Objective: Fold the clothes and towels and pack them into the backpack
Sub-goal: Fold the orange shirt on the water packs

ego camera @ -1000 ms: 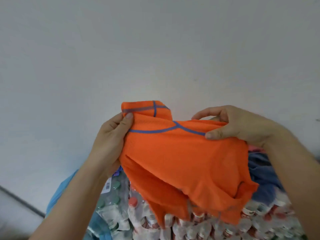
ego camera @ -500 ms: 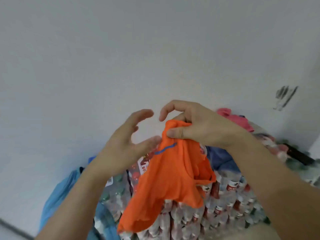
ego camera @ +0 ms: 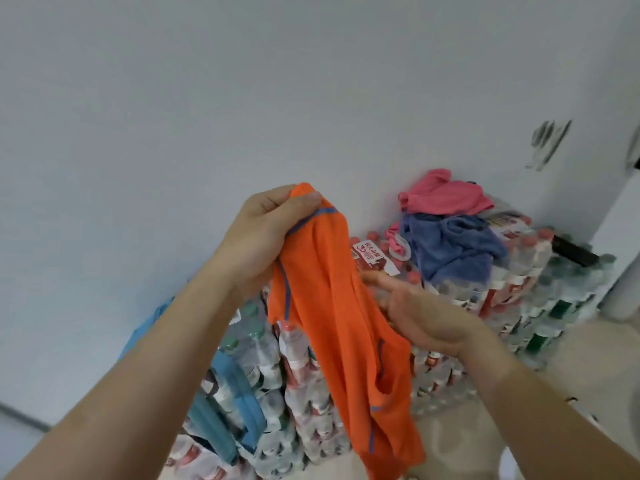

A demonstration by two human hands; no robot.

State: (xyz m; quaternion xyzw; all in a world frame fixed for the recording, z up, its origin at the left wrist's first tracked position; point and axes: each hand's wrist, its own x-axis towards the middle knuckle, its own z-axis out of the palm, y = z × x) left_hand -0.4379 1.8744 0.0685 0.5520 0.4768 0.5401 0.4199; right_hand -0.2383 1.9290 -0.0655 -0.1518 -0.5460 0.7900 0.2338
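Observation:
An orange shirt [ego camera: 341, 317] with blue seam lines hangs long and bunched in front of me. My left hand [ego camera: 263, 237] grips its top end, thumb and fingers pinched over the fabric. My right hand [ego camera: 420, 315] is beside the hanging cloth at mid height, fingers straight and palm turned up, touching its right edge. A pink garment [ego camera: 446, 197] and a blue towel [ego camera: 453, 244] lie crumpled on stacked bottle packs at the right. A blue bag [ego camera: 221, 407], perhaps the backpack, leans against the packs at lower left.
Shrink-wrapped packs of water bottles [ego camera: 512, 292] are stacked along a white wall [ego camera: 173, 116] and fill the middle. Pale floor [ego camera: 460, 441] shows at lower right. A black object [ego camera: 575, 252] lies on the far right packs.
The shirt passed from my right hand to my left, which now holds its top. My right hand let go, dropped lower and opened beside the cloth. The view swung right, showing the pink and blue laundry.

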